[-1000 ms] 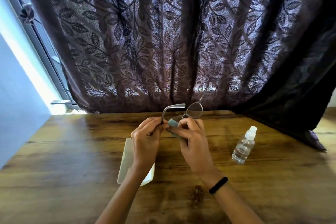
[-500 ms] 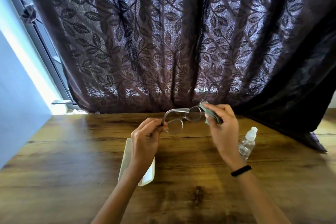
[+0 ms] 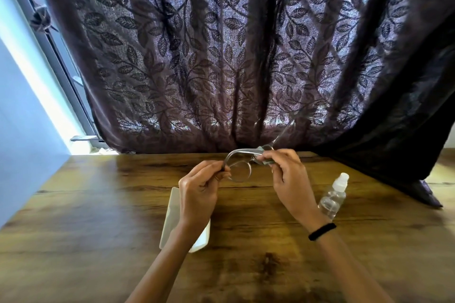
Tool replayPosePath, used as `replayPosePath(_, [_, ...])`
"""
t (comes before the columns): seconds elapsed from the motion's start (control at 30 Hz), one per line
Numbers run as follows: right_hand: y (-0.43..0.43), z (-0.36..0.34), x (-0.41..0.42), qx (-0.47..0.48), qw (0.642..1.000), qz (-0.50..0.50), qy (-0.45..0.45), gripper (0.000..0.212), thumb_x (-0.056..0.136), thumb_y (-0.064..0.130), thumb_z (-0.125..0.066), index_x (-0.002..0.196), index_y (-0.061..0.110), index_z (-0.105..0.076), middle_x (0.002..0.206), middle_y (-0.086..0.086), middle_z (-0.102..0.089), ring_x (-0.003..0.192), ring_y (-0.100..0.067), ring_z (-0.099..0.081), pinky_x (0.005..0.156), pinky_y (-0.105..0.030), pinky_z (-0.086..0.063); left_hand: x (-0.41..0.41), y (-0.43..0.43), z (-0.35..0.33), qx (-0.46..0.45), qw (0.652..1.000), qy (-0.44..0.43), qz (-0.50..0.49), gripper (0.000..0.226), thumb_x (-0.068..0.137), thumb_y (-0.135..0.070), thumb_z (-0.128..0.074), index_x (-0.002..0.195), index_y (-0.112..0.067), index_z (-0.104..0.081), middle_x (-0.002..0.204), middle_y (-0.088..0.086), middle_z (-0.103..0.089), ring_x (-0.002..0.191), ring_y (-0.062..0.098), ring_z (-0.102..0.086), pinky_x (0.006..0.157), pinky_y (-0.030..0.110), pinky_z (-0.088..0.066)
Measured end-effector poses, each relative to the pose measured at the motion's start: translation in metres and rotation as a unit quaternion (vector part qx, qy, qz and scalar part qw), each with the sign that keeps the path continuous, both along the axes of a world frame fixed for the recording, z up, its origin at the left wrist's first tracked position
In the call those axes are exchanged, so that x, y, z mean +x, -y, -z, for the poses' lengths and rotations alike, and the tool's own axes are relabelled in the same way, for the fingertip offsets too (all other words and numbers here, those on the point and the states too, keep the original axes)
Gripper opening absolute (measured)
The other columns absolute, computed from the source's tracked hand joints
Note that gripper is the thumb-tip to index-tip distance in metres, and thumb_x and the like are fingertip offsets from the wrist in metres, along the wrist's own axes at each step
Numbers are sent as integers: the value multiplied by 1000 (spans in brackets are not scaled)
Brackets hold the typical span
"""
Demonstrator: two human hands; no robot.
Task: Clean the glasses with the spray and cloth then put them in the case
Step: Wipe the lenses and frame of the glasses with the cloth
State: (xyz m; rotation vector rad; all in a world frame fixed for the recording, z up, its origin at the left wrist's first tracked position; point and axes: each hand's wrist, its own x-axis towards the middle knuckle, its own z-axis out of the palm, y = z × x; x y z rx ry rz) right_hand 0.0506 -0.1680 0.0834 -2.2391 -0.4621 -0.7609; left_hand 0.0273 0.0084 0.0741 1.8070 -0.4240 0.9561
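Observation:
Thin metal-framed glasses (image 3: 240, 171) are held above the wooden table (image 3: 98, 216) between both hands. My left hand (image 3: 200, 194) pinches the frame at its left end. My right hand (image 3: 286, 174) presses a small grey-green cloth (image 3: 263, 155) around the right lens, which the cloth and fingers hide. One temple arm sticks up towards the curtain. A white glasses case (image 3: 172, 219) lies on the table under my left wrist, partly hidden. A clear spray bottle (image 3: 334, 195) with a white cap stands to the right of my right hand.
A dark leaf-patterned curtain (image 3: 221, 56) hangs along the table's far edge and drapes onto its right corner. A window frame (image 3: 61, 61) and a pale wall (image 3: 22, 118) bound the left side.
My right hand with the cloth went from the left lens to the right side of the frame, and now sits lower, over the right lens. The left hand keeps its grip.

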Motion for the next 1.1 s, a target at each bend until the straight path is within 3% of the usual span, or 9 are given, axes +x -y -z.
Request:
replayPosePath(0.13, [5, -1, 1, 9, 999, -32, -7, 34, 82, -14, -46, 99, 14, -56, 99, 7, -58, 95, -4, -53, 83, -6, -41, 0, -2, -1, -15, 1000, 1, -2, 21, 72, 20, -62, 86, 6, -69, 80, 8, -67, 75, 9, -64, 70, 14, -53])
replayPosePath(0.33, [20, 0, 6, -53, 997, 54, 32, 38, 80, -15, -48, 104, 13, -54, 99, -1, -51, 79, -7, -56, 60, -29, -56, 0, -4, -4, -23, 1000, 3, 1, 20, 73, 17, -63, 87, 5, -69, 79, 7, -67, 75, 10, -65, 69, 14, -54])
replayPosePath(0.4, [20, -1, 8, -50, 996, 56, 39, 38, 80, -16, -48, 105, 12, -53, 98, 1, -49, 84, -11, -57, 61, -32, -57, 0, -3, -4, -17, 1000, 5, 1, 18, 73, 16, -63, 85, 5, -69, 79, 7, -67, 75, 10, -65, 70, 14, -53])
replayPosePath(0.57, [10, -5, 9, 0, 1000, -1, -7, 36, 81, -15, -46, 103, 11, -54, 102, 3, -55, 100, -9, -50, 83, -5, -42, -1, -3, -5, -28, 1000, 2, 1, 19, 74, 17, -61, 86, 5, -69, 80, 8, -68, 73, 10, -65, 68, 16, -55])
replayPosePath(0.7, [2, -6, 3, 13, 996, -67, -53, 28, 84, -7, -52, 104, 13, -54, 104, 6, -54, 105, -11, -53, 90, -7, -39, -1, -1, -5, -45, 999, -3, -2, 23, 74, 22, -59, 87, 6, -68, 78, 8, -67, 70, 10, -65, 66, 16, -55])
replayPosePath(0.8, [-2, -7, 0, 22, 994, -84, -65, 24, 83, 0, -61, 102, 13, -54, 102, 15, -51, 106, -13, -57, 91, -11, -41, -2, -1, -4, -62, 998, -12, -9, 24, 75, 24, -57, 86, 6, -68, 77, 9, -67, 70, 6, -64, 65, 14, -53])
replayPosePath(0.93, [-2, -7, -1, 20, 998, -51, -24, 20, 79, 0, -66, 95, 9, -57, 100, -4, -61, 96, -14, -62, 85, -24, -51, -2, 0, -5, -67, 998, -13, -14, 23, 74, 24, -58, 86, 9, -68, 78, 11, -67, 72, 4, -65, 65, 12, -52])
replayPosePath(1.1, [1, -5, -1, 16, 1000, -3, 14, 23, 74, 6, -74, 90, 9, -58, 89, -3, -58, 81, -13, -58, 69, -16, -48, -2, 0, -3, -63, 998, -11, -7, 25, 73, 24, -58, 86, 5, -69, 78, 9, -67, 71, 5, -65, 66, 14, -53])
